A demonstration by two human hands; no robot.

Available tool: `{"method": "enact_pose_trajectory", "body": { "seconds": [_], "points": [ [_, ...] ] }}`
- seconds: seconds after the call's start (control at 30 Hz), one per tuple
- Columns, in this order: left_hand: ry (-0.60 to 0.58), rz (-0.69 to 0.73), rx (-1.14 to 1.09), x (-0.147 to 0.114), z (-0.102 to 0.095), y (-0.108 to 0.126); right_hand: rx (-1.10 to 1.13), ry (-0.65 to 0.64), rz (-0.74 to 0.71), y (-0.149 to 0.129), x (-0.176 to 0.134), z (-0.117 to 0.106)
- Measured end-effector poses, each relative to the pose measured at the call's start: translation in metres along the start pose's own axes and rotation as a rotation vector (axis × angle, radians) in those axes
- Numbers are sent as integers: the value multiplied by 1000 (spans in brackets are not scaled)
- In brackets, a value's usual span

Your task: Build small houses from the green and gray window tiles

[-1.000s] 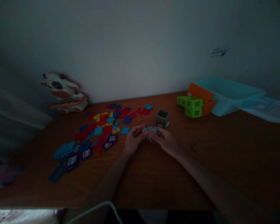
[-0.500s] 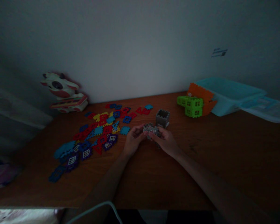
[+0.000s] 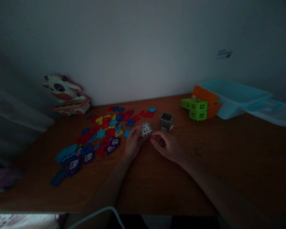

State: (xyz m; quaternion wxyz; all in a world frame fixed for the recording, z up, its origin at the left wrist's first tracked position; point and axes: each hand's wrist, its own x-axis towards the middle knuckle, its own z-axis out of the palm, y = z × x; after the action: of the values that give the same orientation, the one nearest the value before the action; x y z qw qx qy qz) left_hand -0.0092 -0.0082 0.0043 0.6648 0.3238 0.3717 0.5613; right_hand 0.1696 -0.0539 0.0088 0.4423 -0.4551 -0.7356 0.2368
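Observation:
My left hand (image 3: 132,142) is closed on a grey interlocking building tile (image 3: 146,129) with a white window in it, held above the table. Close to the tile's lower right corner is my right hand (image 3: 166,145). Its thumb and forefinger are bent and apart, with nothing visible between them. Just behind my right hand stands a grey open-topped box (image 3: 166,121) built of the same toothed tiles. A white piece shows at the box's base.
Loose red, blue, yellow and purple tiles (image 3: 100,133) spread across the table's left side. A cow-shaped toy keyboard (image 3: 70,103) stands at the back left. To the right are a green tile structure (image 3: 198,109), orange tiles (image 3: 205,95) and a light-blue bin (image 3: 233,95).
The grey tile has moved left in my left hand and its white window now faces up. My right hand has let go of it and drawn slightly back.

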Motion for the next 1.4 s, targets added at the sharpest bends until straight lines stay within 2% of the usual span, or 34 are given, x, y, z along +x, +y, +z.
{"method": "enact_pose_trajectory", "body": {
  "seconds": [0.1,0.17,0.43,0.6,0.7,0.87,1.0,1.4],
  "points": [
    [127,-15,-104,3,1,6,-238,-145,-226,4,3,-15],
    [193,-44,-162,5,2,10,-367,-227,-284,9,5,-25],
    [291,-149,-285,5,5,17,-566,-437,-150,10,9,-52],
    [232,-177,-231,6,1,15,-514,-527,-27,11,10,-59],
    [184,-191,-192,5,1,15,-463,-542,4,13,9,-57],
    [151,-213,-163,3,2,16,-394,-492,54,10,7,-46],
    [110,-197,-153,3,0,14,-327,-486,27,9,5,-36],
    [78,-193,-86,-1,3,16,-478,-462,-59,4,2,-22]
  ]
}}
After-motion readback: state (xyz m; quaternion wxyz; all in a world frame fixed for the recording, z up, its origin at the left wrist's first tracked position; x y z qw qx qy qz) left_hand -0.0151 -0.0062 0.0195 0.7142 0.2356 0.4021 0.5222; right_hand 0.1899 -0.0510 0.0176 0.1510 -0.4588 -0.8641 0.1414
